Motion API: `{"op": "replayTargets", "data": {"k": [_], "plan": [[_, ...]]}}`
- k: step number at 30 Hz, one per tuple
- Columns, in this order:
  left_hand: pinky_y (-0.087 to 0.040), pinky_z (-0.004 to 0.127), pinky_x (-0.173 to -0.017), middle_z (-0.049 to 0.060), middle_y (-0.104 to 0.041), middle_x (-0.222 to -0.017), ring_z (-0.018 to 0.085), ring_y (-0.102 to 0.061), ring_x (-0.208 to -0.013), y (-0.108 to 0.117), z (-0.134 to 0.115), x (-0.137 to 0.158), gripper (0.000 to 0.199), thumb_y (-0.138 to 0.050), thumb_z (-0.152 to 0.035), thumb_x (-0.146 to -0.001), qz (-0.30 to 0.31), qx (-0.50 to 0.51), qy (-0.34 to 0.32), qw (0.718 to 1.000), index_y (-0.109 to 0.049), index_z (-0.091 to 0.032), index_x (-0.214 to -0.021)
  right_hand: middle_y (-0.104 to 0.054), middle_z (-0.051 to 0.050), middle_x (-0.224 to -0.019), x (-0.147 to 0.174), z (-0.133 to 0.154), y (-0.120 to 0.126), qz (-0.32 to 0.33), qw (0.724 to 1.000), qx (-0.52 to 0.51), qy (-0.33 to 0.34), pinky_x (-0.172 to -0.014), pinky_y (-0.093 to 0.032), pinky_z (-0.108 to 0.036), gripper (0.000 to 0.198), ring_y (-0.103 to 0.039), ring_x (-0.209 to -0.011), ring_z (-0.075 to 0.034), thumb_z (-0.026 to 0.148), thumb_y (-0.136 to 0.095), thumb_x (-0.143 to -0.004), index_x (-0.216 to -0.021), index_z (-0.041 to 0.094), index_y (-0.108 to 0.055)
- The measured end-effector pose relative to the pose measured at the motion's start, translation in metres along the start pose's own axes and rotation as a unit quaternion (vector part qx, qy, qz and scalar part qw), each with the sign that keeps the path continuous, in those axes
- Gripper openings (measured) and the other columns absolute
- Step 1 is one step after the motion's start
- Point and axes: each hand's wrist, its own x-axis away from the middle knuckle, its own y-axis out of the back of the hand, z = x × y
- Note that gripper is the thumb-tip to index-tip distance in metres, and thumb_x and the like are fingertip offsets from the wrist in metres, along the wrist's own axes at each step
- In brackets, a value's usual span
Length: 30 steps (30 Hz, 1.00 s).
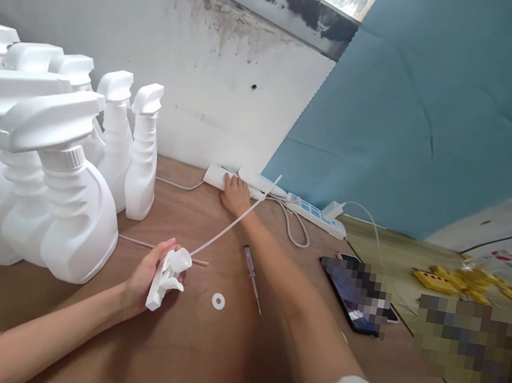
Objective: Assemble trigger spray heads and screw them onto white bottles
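Note:
My left hand [141, 280] is closed around a white trigger spray head [167, 278], its round collar facing up. A long thin dip tube [236, 220] slants up and right from the collar, crossing in front of my right wrist. At the foot of the wall, my right hand [236, 195] has its fingers curled over a long white object [216, 176] lying on its side; its kind is partly hidden. Below on the table lie a flat white washer [218, 302] and a screwdriver [251, 273] with a clear handle, close to my right forearm.
Several white spray bottles [78, 213] stand upright at the left. A power strip [316, 215] with a plugged-in charger [332, 211] and a looped cord [299, 243] lies along the wall. Phones [351, 294] rest at the right, with yellow pieces [438, 281] beyond.

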Motion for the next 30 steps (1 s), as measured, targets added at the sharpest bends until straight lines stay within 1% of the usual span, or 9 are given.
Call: {"op": "replayTargets", "data": {"k": [3, 6, 10, 13, 17, 21, 25, 27, 30], "plan": [[-0.033, 0.022, -0.045, -0.001, -0.046, -0.044, 0.009, -0.040, -0.040, 0.001, 0.000, -0.001, 0.036, -0.043, -0.040, -0.081, 0.006, 0.012, 0.002, 1.000, -0.043, -0.016, -0.055, -0.047, -0.025, -0.113, -0.001, -0.005, 0.001, 0.012, 1.000, 0.018, 0.006, -0.086, -0.032, -0.039, 0.041, -0.042, -0.105, -0.029, 0.006, -0.033, -0.082, -0.123, 0.001, -0.036], [-0.032, 0.022, -0.046, 0.000, -0.047, -0.044, 0.009, -0.040, -0.041, 0.001, 0.000, 0.000, 0.036, -0.042, -0.038, -0.082, 0.019, 0.009, -0.007, 1.000, -0.045, -0.016, -0.053, -0.049, -0.023, -0.110, 0.007, -0.009, 0.004, 0.020, 0.999, 0.027, 0.013, -0.083, -0.033, -0.037, 0.036, -0.043, -0.103, -0.027, 0.004, -0.026, -0.084, -0.117, 0.003, -0.041], [-0.033, 0.022, -0.047, -0.001, -0.046, -0.042, 0.009, -0.040, -0.042, -0.001, -0.001, 0.001, 0.037, -0.044, -0.038, -0.081, 0.027, 0.008, -0.007, 1.000, -0.045, -0.016, -0.051, -0.047, -0.021, -0.113, 0.022, -0.012, 0.008, 0.028, 0.999, 0.030, 0.019, -0.086, -0.032, -0.039, 0.034, -0.040, -0.105, -0.028, 0.006, -0.025, -0.085, -0.114, 0.006, -0.044], [-0.033, 0.022, -0.047, -0.001, -0.046, -0.042, 0.010, -0.040, -0.043, -0.002, -0.001, 0.002, 0.036, -0.046, -0.040, -0.079, 0.020, 0.017, -0.005, 1.000, -0.046, -0.016, -0.052, -0.043, -0.019, -0.120, 0.031, -0.014, 0.012, 0.042, 0.998, 0.023, 0.029, -0.089, -0.030, -0.039, 0.035, -0.038, -0.107, -0.028, 0.010, -0.035, -0.083, -0.117, 0.010, -0.043], [-0.033, 0.022, -0.046, 0.000, -0.046, -0.042, 0.010, -0.039, -0.042, -0.001, 0.000, 0.002, 0.036, -0.045, -0.040, -0.080, 0.017, 0.029, -0.003, 0.999, -0.047, -0.016, -0.053, -0.036, -0.016, -0.129, 0.037, -0.018, 0.017, 0.068, 0.997, 0.003, 0.028, -0.089, -0.031, -0.038, 0.046, -0.041, -0.108, -0.027, 0.013, -0.041, -0.082, -0.127, 0.017, -0.036], [-0.034, 0.021, -0.046, 0.001, -0.046, -0.042, 0.010, -0.039, -0.043, 0.000, 0.000, 0.002, 0.036, -0.043, -0.036, -0.081, 0.016, 0.040, -0.002, 0.999, -0.047, -0.015, -0.052, -0.032, -0.018, -0.133, 0.046, -0.021, 0.021, 0.075, 0.997, -0.021, -0.016, -0.092, -0.030, -0.038, 0.056, -0.040, -0.113, -0.028, 0.012, -0.040, -0.081, -0.135, 0.017, -0.023], [-0.034, 0.020, -0.046, 0.001, -0.046, -0.042, 0.010, -0.039, -0.043, 0.000, 0.000, 0.002, 0.036, -0.041, -0.033, -0.082, 0.018, 0.051, -0.002, 0.999, -0.048, -0.015, -0.052, -0.038, -0.019, -0.127, 0.063, -0.020, 0.023, 0.077, 0.992, -0.061, -0.078, -0.092, -0.030, -0.039, 0.060, -0.040, -0.113, -0.031, 0.028, -0.043, -0.083, -0.135, 0.013, -0.019], [-0.035, 0.020, -0.046, 0.002, -0.046, -0.042, 0.010, -0.039, -0.043, 0.000, 0.000, 0.003, 0.036, -0.040, -0.032, -0.083, 0.014, 0.056, 0.004, 0.998, -0.049, -0.015, -0.052, -0.040, -0.019, -0.125, 0.072, -0.021, 0.023, 0.076, 0.987, -0.087, -0.110, -0.091, -0.031, -0.041, 0.059, -0.041, -0.111, -0.033, 0.036, -0.043, -0.083, -0.133, 0.013, -0.023], [-0.036, 0.020, -0.046, 0.002, -0.045, -0.043, 0.010, -0.040, -0.043, 0.000, 0.000, 0.004, 0.037, -0.038, -0.030, -0.084, 0.008, 0.057, 0.008, 0.998, -0.049, -0.014, -0.052, -0.043, -0.019, -0.120, 0.084, -0.023, 0.024, 0.068, 0.975, -0.145, -0.154, -0.088, -0.034, -0.042, 0.047, -0.045, -0.108, -0.033, 0.036, -0.045, -0.083, -0.123, 0.013, -0.036]]}}
